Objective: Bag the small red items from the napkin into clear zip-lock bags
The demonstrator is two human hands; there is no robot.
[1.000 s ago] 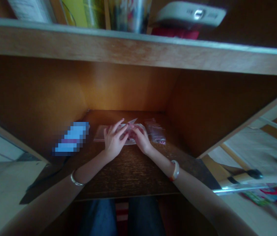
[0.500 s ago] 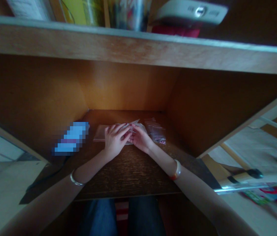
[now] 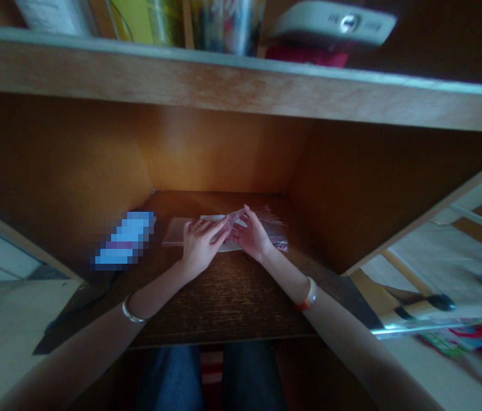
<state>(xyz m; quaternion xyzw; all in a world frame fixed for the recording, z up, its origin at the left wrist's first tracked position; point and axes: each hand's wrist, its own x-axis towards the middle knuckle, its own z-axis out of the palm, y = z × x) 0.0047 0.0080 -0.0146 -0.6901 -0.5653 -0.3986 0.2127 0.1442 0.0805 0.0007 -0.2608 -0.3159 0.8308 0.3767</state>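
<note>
My left hand (image 3: 202,240) is over the middle of the desk, its thumb and fingertips pinching a small clear plastic bag (image 3: 236,216). At the other side of that bag, my right hand (image 3: 255,237) has its raised fingertips at the upper edge, and the bag is stretched between the hands. Under both hands lies a pale sheet or bag (image 3: 227,248), mostly covered. Left of my left hand rests a flat stack of clear bags (image 3: 173,233). Beyond my right hand are filled clear packets (image 3: 281,240) with small pinkish contents, partly hidden by that hand.
A blurred-out bright phone-like screen (image 3: 125,242) leans at the left wall. Wooden side panels enclose the dark desk (image 3: 223,302). Overhead runs a shelf edge (image 3: 241,85) with containers and a white device (image 3: 335,23). A ladder-like rail (image 3: 424,305) is at the right.
My right hand has moved slightly right and its fingers have spread upward, drawing the clear bag out between the hands. My left hand has stayed nearly in place.
</note>
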